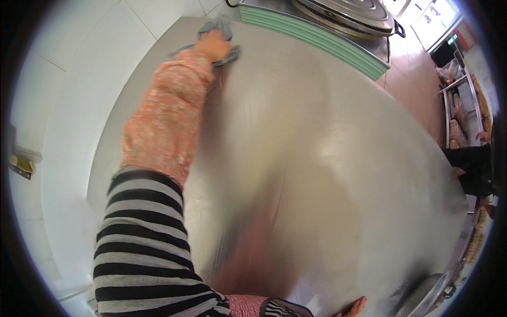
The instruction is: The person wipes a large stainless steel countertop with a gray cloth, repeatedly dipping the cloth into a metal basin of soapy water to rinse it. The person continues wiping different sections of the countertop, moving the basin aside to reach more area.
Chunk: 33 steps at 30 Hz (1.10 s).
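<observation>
My left hand (215, 45) presses a grey cloth (229, 57) onto the far left corner of a stainless steel table (301, 130). The cloth is bunched under and around the fingers, slightly blurred by motion. A patterned orange sleeve cover (166, 115) lies over the black-and-grey striped sleeve (142, 237) of that outstretched arm. At the bottom edge of the picture, my right hand (354, 308) rests by the near side of the table. Only its fingers show, with nothing visible in them; the rest is cut off.
White wall tiles (95, 51) border the table's left side. Beyond the far edge, a large lidded metal pan (352, 16) sits on a green-sided unit (309, 39). A round metal vessel (429, 295) stands at lower right. Another person (471, 166) in dark clothing is beside a rack (461, 95).
</observation>
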Tool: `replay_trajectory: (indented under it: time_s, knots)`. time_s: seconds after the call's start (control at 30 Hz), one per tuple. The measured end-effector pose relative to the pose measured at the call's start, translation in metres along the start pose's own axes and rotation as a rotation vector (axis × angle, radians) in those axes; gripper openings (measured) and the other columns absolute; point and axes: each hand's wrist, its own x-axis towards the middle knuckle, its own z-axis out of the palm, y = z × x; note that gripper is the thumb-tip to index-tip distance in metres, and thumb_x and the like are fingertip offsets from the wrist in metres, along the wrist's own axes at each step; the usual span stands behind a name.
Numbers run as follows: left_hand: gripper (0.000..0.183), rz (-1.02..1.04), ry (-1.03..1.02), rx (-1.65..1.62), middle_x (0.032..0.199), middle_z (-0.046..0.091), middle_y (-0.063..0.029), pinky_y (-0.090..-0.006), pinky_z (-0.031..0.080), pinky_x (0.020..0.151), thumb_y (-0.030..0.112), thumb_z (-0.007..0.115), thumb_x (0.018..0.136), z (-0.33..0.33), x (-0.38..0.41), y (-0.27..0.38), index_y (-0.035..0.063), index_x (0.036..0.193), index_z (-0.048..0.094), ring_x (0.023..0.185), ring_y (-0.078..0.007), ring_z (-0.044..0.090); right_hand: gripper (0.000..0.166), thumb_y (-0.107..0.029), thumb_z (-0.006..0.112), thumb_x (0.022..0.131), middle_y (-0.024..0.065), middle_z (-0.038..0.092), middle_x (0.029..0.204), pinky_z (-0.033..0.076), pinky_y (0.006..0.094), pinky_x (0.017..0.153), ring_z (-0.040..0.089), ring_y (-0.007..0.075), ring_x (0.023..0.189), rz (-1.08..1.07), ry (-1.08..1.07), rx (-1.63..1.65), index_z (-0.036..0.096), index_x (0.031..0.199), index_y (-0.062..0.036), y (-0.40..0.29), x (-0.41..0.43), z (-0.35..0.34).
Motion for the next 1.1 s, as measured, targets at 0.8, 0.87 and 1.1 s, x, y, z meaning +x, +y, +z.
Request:
replay_trajectory:
  time_s: [0.8,0.87,1.1]
  knots:
    - [0.041,0.558,-0.039,-0.705,0.126,0.058,-0.0188,-0.0449,0.041,0.103,0.020,0.055,0.081,-0.037,0.036,0.310,0.0049,0.118,0.062,0.121,-0.0351,0.052,0.063,-0.035,0.038,0.097,0.0279,0.026,0.151,0.014,0.0583,0.113,0.023,0.0468,0.140,0.018,-0.039,-0.093,0.026,0.146,0.0033,-0.035,0.003,-0.031]
    - [0.038,0.232,-0.222,-0.591,0.124,0.058,-0.0208,-0.0440,0.043,0.100,0.018,0.056,0.082,-0.044,0.032,0.166,0.0038,0.117,0.063,0.117,-0.0366,0.054,0.065,-0.037,0.037,0.097,0.0280,0.026,0.151,0.013,0.0581,0.114,0.023,0.0470,0.141,-0.010,-0.059,-0.086,0.025,0.147,0.0034,-0.020,0.001,-0.024]
    - [0.043,0.125,-0.105,-0.393,0.114,0.060,-0.0220,-0.0487,0.047,0.091,0.030,0.050,0.085,-0.059,-0.025,0.254,-0.0007,0.113,0.060,0.107,-0.0403,0.057,0.063,-0.033,0.039,0.095,0.0272,0.027,0.151,0.013,0.0576,0.114,0.025,0.0464,0.140,-0.099,0.025,-0.058,0.028,0.145,0.0044,-0.021,-0.001,-0.013]
